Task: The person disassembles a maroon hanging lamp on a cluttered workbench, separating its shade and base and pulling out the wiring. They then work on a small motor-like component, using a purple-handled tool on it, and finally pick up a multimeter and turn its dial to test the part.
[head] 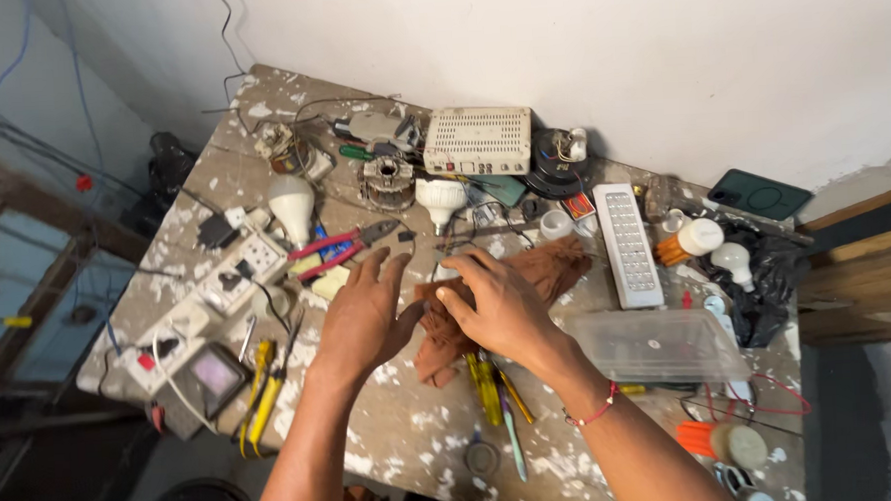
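Note:
My left hand [363, 309] hovers over the paint-spattered workbench [413, 432] with its fingers spread, its palm facing a brown cloth [551, 266]. My right hand [498, 303] rests on that cloth, fingers curled and pinching its folded near end. The cloth lies crumpled across the middle of the bench, and part of it is hidden under my right hand. Red-handled pliers [340, 245] lie just beyond my left fingertips. Several yellow-handled screwdrivers [486, 384] lie below my right wrist.
A white vented box [476, 139], white bulbs [291, 202], a white power strip [241, 274], a white LED panel [630, 242], a clear plastic tub [660, 346] and a black bag [767, 267] crowd the bench. A dark phone [759, 195] lies at the far right. The bench edge drops off at left.

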The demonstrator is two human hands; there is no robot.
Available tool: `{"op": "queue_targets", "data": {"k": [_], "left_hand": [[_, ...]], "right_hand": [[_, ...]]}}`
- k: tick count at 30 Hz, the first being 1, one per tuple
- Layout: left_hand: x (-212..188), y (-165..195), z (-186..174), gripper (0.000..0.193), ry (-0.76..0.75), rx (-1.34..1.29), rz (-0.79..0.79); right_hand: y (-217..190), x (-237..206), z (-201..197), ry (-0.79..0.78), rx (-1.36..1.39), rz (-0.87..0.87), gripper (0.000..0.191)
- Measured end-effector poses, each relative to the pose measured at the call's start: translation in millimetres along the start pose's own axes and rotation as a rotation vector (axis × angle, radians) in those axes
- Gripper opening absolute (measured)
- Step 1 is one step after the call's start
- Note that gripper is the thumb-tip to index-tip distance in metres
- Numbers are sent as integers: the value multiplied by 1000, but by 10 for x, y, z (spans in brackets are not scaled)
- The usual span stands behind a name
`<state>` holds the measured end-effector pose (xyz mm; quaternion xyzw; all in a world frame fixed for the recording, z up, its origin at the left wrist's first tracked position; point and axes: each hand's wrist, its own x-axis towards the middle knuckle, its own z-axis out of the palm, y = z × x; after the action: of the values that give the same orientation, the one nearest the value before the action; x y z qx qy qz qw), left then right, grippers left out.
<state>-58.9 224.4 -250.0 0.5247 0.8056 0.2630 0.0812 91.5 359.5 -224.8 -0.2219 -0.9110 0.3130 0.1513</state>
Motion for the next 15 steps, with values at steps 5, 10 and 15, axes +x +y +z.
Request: {"op": "queue_targets", "data": {"k": [5, 10, 15], "left_hand": [[380, -342, 123, 66, -74, -68, 8], [720, -531, 310, 68, -50, -62, 22], [1067, -737, 520, 72, -21, -5, -85]], "right_hand": [[82, 333, 105, -11, -49, 76, 36], [244, 528, 143, 16, -67, 97, 36], [434, 654, 197, -12, -24, 166, 36]]}}
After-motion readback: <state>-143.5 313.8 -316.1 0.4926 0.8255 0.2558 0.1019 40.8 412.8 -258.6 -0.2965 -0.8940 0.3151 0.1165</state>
